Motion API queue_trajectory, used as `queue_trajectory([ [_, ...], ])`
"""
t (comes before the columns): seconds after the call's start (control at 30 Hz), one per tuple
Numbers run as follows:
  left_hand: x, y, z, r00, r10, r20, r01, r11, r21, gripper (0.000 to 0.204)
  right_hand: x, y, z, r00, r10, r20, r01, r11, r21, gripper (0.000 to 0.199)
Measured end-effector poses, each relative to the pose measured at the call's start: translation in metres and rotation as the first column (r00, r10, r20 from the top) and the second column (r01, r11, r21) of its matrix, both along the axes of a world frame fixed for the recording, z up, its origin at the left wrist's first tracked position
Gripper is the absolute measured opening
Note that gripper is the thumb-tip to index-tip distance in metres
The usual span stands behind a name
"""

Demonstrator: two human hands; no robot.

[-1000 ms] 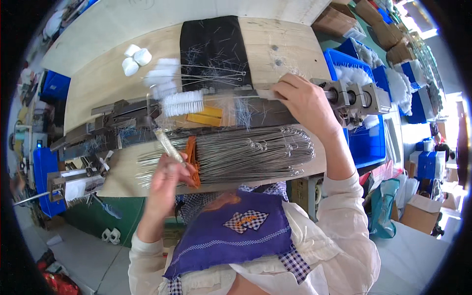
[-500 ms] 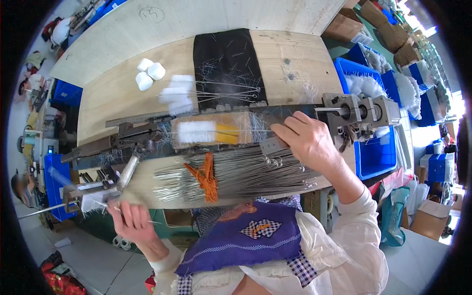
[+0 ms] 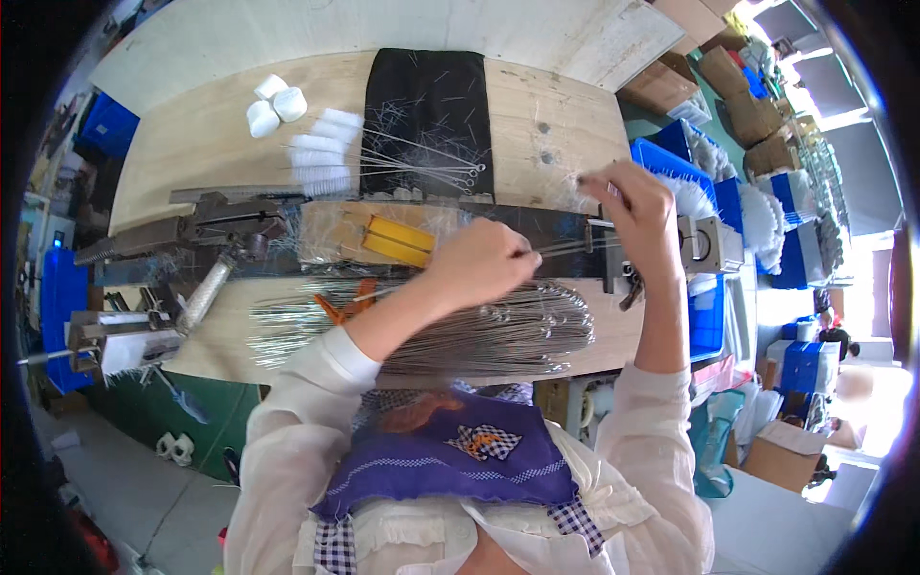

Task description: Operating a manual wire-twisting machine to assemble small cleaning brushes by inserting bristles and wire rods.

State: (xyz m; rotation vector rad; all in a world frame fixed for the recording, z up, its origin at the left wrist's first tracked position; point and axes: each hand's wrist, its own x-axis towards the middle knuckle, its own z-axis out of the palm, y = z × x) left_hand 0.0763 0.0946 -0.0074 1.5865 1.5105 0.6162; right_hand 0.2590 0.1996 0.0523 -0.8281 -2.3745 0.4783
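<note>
Wire point(image 3: 567, 251): runs from left hand toward metal clamp point(image 3: 704, 247), 3 o'clock
Left hand point(image 3: 487, 259): closed on wire
Right hand point(image 3: 636, 207): wire's 2 o'clock, fingers bent; grip unclear
Wire bundle point(image 3: 517, 333): 7 o'clock
White brushes point(image 3: 321, 156): 10 o'clock

A workshop, this, a small production floor by the look of it! Front and centre, a wooden bench point(image 3: 211, 125), with thin clippings point(image 3: 388, 120) scattered over a black cloth point(image 3: 422, 77). Metal fixtures point(image 3: 153, 240) at its left and right ends, a thick bundle of wires point(image 3: 498, 335) along the near side, white-bristled brushes point(image 3: 321, 158) grouped toward the far left. And over on the right, blue bins point(image 3: 788, 254) heaped with white bristly pieces point(image 3: 762, 222), cardboard boxes point(image 3: 661, 88) beyond, hard grey floor point(image 3: 767, 527) below!
</note>
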Motion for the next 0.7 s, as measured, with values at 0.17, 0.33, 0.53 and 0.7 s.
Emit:
queue_trajectory([
  [0.17,-0.066,-0.021,0.014,0.937,0.233,-0.259,-0.127,0.921,0.368,0.023,-0.032,-0.024,-0.023,0.928,0.294,0.227,-0.359,0.869,0.34,0.02],
  [0.33,-0.102,-0.085,0.04,0.559,0.559,-0.613,0.201,0.626,0.754,0.009,-0.109,-0.041,-0.019,0.867,0.494,0.057,-0.489,0.825,0.282,0.027],
  [0.53,-0.098,-0.157,-0.024,-0.156,0.394,0.906,-0.562,0.719,-0.41,0.044,-0.178,-0.049,-0.047,0.811,0.571,-0.127,-0.576,0.817,-0.004,0.018],
  [0.7,-0.12,-0.146,0.034,-0.612,0.085,0.786,-0.187,0.951,-0.248,0.038,-0.185,-0.045,-0.056,0.804,0.573,-0.162,-0.587,0.808,-0.054,0.018],
])
